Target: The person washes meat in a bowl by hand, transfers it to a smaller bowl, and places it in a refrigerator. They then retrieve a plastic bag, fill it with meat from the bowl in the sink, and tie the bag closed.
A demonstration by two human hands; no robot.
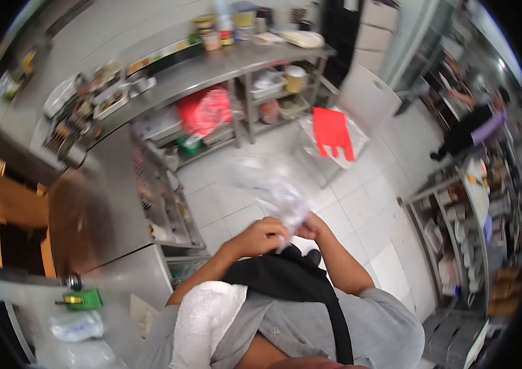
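A clear plastic bag (288,203) hangs blurred in front of my body, above the tiled floor. My left hand (267,235) has its fingers closed on the near end of the bag. Close beside it, my right hand (312,227) is closed on the bag's right edge, its fingertips partly hidden by the plastic. The bag's far part spreads out loosely away from me. Under my hands is a black apron (285,280), and a white towel (209,323) lies over my left shoulder.
A plastic chair (368,95) with red bags (332,132) on its seat stands ahead. Steel counters (181,83) run along the left and back, holding containers. A shelf rack (451,234) is at right. Another person (473,126) stands farther off, upper right.
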